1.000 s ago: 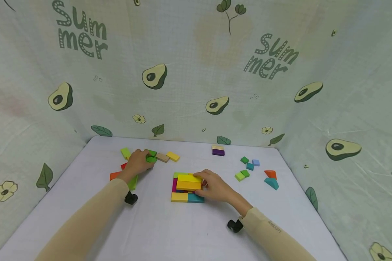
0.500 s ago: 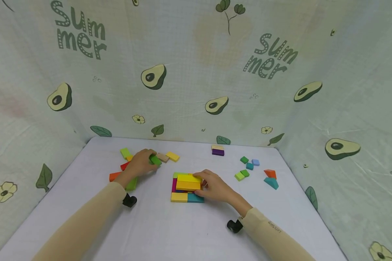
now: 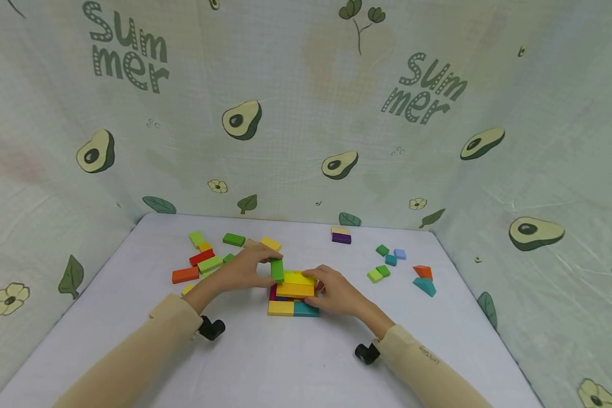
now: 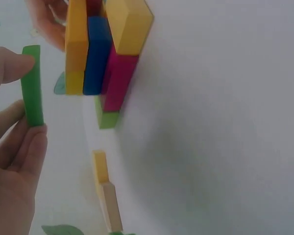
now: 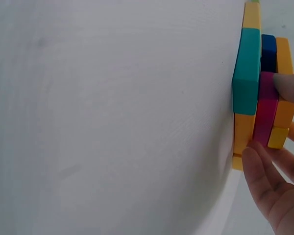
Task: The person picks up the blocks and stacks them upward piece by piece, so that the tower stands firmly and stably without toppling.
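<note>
Between thumb and fingers my left hand (image 3: pixel 241 270) pinches a green block (image 3: pixel 277 272), held on end at the left side of a layered block stack. In the left wrist view this green block (image 4: pixel 33 88) stands apart from the stack. Two yellow blocks lie on top, the front one (image 3: pixel 294 290) nearer me. Below are blue (image 4: pixel 98 54) and magenta (image 4: pixel 118 81) blocks, with a teal block (image 5: pixel 246 73) in the bottom layer. My right hand (image 3: pixel 336 292) grips the stack's right side, thumb in front and fingers behind; its exact contacts are partly hidden.
Left lie several loose blocks, among them a red one (image 3: pixel 202 256), an orange one (image 3: pixel 186 275) and a green one (image 3: pixel 233 239). A purple block (image 3: pixel 341 239) lies at the back. Small cubes (image 3: pixel 382 250) and a teal triangular block (image 3: pixel 425 287) are at right.
My left hand has lifted the green block from the loose pieces at left, brought it right to the stack and turned it on end. The right hand stays at the stack.
</note>
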`<action>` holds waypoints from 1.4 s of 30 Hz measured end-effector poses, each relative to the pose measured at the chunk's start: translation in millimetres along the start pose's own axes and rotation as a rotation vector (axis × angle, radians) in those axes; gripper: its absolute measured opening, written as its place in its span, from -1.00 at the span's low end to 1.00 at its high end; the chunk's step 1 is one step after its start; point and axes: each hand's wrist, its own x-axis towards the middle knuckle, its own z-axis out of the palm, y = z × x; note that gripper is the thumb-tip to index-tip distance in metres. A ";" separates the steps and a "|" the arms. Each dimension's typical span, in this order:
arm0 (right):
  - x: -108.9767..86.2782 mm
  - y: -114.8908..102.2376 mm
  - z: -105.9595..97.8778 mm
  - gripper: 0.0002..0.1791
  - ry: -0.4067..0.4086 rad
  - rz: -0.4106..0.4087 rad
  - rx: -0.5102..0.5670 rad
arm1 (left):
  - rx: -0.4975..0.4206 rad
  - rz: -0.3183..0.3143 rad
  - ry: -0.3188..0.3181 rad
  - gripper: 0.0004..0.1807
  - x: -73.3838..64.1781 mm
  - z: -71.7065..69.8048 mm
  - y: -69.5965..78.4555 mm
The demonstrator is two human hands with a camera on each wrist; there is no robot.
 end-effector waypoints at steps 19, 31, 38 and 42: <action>1.9 -0.9 -0.2 -0.34 -0.009 -0.009 -0.004 | 0.013 -0.014 -0.075 -0.20 2.1 25.2 8.8; -0.3 1.0 -0.2 -0.33 -0.010 0.007 0.012 | 0.076 -0.018 -0.061 -0.31 5.2 32.5 8.7; -0.9 3.0 -0.3 -0.33 -0.002 -0.007 0.007 | 0.079 -0.027 -0.065 -0.33 6.7 32.5 11.3; -2.4 3.3 -3.7 -0.29 -0.032 -0.017 0.034 | 0.073 -0.044 -0.065 -0.32 8.0 33.2 9.3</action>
